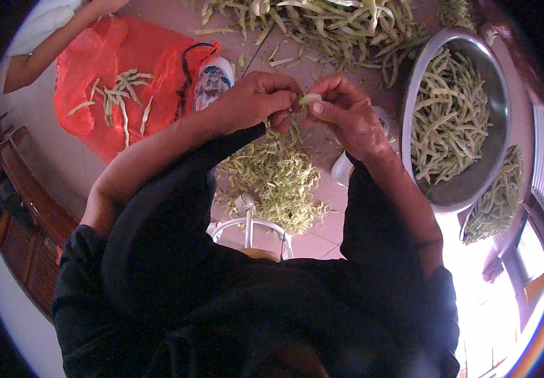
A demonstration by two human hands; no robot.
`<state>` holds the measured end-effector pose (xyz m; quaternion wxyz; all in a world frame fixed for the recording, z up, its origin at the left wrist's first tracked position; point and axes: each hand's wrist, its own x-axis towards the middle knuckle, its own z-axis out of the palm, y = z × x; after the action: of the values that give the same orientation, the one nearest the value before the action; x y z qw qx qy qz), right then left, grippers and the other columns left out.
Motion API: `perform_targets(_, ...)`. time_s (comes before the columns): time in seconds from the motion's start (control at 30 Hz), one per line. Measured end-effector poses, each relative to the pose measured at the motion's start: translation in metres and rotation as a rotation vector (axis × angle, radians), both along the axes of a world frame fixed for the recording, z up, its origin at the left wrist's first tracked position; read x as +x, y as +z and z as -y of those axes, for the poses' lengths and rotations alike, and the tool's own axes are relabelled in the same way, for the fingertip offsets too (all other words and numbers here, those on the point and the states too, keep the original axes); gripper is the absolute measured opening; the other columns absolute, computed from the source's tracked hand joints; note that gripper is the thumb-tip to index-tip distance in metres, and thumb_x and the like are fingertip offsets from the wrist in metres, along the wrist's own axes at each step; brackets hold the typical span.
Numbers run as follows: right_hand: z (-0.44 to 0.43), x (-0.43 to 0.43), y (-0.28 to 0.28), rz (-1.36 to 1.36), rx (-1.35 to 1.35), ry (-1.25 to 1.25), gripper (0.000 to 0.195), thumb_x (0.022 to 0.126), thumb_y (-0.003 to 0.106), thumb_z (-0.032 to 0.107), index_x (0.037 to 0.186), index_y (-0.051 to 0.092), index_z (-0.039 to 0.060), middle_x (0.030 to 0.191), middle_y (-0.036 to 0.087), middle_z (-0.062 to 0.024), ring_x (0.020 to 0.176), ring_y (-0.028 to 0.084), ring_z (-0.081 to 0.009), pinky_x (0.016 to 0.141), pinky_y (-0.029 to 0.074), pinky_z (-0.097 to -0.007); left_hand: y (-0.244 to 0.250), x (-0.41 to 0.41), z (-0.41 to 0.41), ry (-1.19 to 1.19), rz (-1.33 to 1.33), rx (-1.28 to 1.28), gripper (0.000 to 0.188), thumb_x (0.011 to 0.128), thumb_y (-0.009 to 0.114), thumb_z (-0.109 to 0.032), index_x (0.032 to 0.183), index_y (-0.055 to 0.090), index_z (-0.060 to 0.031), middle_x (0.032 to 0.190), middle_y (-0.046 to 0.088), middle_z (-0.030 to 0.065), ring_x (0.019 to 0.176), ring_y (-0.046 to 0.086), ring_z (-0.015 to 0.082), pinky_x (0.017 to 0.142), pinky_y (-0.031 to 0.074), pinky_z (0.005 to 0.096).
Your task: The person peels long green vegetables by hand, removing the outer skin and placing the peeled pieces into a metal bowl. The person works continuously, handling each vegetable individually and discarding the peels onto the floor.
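Between both hands, above the tiled floor, is a short stretch of pale green bean pod (pixel 310 98). My right hand (pixel 347 113) pinches it between thumb and fingers. At its left end, the thumb and forefinger of my left hand (pixel 267 99) are closed; those fingers hide part of the pod. Below my hands, between my knees, lies a heap of thin bean strings and trimmings (pixel 276 175). Beyond them a large pile of whole bean pods (pixel 328 28) spreads across the floor.
To the right stands a metal basin (pixel 456 194) holding many bean pods (pixel 446 118); more pods (pixel 494 203) lie beyond it. A red mesh bag (pixel 135 47) with several pods lies left. Another person's arm (pixel 50 61) is at upper left. White tubular legs (pixel 248 231) show below.
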<state>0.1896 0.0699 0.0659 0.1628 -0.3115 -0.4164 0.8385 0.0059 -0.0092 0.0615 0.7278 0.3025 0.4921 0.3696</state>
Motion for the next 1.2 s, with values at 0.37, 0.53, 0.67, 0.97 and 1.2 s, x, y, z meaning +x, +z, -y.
perform_targets(0.37,-0.067,0.111,0.014,-0.767,-0.732,-0.595,0.044,0.083,0.064,0.017,0.118,0.045,-0.0019,0.086,0.051,-0.0024,0.069,0.048,-0.0099,0.063,0.045,-0.0227,-0.036,0.009,0.030,-0.719,-0.511,0.317,0.022,0.085,0.049,-0.024,0.085,0.056,-0.0038,0.074,0.061,0.0163,0.065,0.061,0.0311,0.061,0.048,0.0407)
perform_targets(0.53,-0.068,0.045,-0.062,0.648,0.651,-0.093,0.037,0.081,0.062,0.022,0.108,0.055,-0.0023,0.086,0.062,-0.0130,0.075,0.062,-0.0223,0.062,0.049,-0.0332,-0.054,0.021,0.027,-0.567,-0.626,0.539,0.017,0.083,0.049,-0.017,0.093,0.053,-0.0044,0.080,0.059,0.0175,0.079,0.058,0.0376,0.069,0.046,0.0444)
perform_targets(0.67,-0.094,0.021,-0.136,1.183,1.154,0.281,0.034,0.078,0.064,0.028,0.095,0.058,-0.0008,0.085,0.062,-0.0208,0.077,0.063,-0.0342,0.067,0.050,-0.0418,-0.052,0.017,0.021,-0.790,-0.574,0.408,0.019,0.086,0.050,-0.017,0.099,0.052,-0.0036,0.084,0.059,0.0172,0.081,0.058,0.0379,0.070,0.047,0.0434)
perform_targets(0.97,0.017,0.025,-0.089,0.538,0.662,0.621,0.025,0.075,0.065,0.021,0.090,0.057,0.0031,0.074,0.063,-0.0112,0.067,0.062,-0.0257,0.062,0.049,-0.0352,-0.092,-0.010,0.013,0.162,0.016,-0.402,0.027,0.090,0.052,-0.021,0.107,0.046,-0.0003,0.083,0.060,0.0101,0.074,0.063,0.0205,0.062,0.052,0.0328)
perform_targets(1.2,0.010,0.026,-0.070,0.527,0.868,0.564,0.022,0.077,0.065,0.018,0.091,0.055,0.0032,0.073,0.062,-0.0121,0.065,0.061,-0.0245,0.062,0.048,-0.0338,-0.082,-0.020,0.016,0.302,-0.021,-0.248,0.035,0.088,0.054,-0.011,0.118,0.039,0.0017,0.086,0.061,0.0140,0.075,0.063,0.0216,0.067,0.055,0.0334)
